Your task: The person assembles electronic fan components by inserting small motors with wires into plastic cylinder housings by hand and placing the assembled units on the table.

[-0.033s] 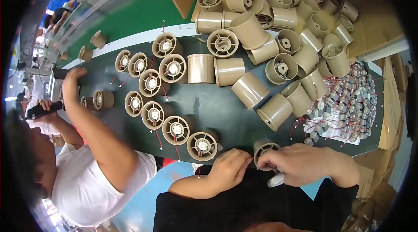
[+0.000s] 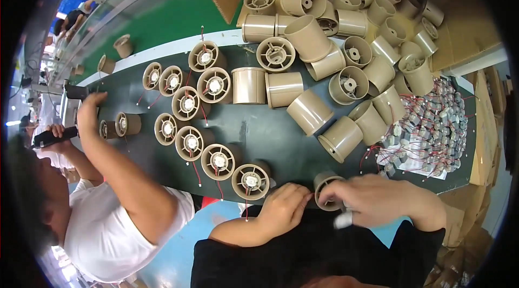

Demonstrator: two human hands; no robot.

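A beige plastic cup (image 2: 320, 181) stands at the bench's near edge, its open end toward me. My left hand (image 2: 284, 206) is closed beside it, fingertips pinched on a thin red wire near the rim. Over the cup's mouth, my right hand (image 2: 373, 200) is bent and slightly blurred, with its leading fingers reaching inside; what they hold is hidden. White wrapping (image 2: 344, 219) shows on one of its digits. Left of my left hand sits a spoked beige cup (image 2: 251, 182) with a white-centred motor and a red wire hanging out.
Several more motor-fitted cups (image 2: 220, 161) stand to the left. Loose cups (image 2: 310, 112) spill from a cardboard box (image 2: 465, 28) at the back right. Small wired motors (image 2: 432, 126) are heaped at right. A co-worker's arm (image 2: 121, 174) reaches over the bench's left end.
My right hand's fingers have shifted slightly at the cup, which now shows more of its mouth. The co-worker's raised hand has moved down a little. My left hand has barely moved.
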